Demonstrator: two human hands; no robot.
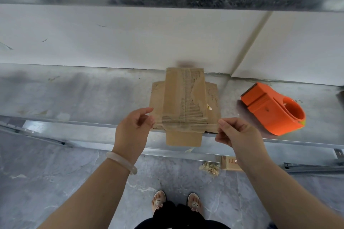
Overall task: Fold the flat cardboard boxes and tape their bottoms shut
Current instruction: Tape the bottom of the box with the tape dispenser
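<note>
A small brown cardboard box [184, 102] lies on the grey counter [83, 95] at its front edge, side flaps spread left and right, its worn top crossed by old clear tape. A strip of clear tape [186, 126] stretches across the box's near edge. My left hand [135, 128] pinches the strip's left end at the box's left corner. My right hand [235, 133] pinches the right end beside the right flap. An orange tape dispenser [273, 109] rests on the counter to the right of the box.
A white wall panel [130, 37] rises behind the counter. Below the counter edge, on the grey tiled floor [46, 182], lie a cardboard piece [229, 162] and a small bag of pale bits [209, 168]. My sandalled feet [176, 201] stand close to the counter.
</note>
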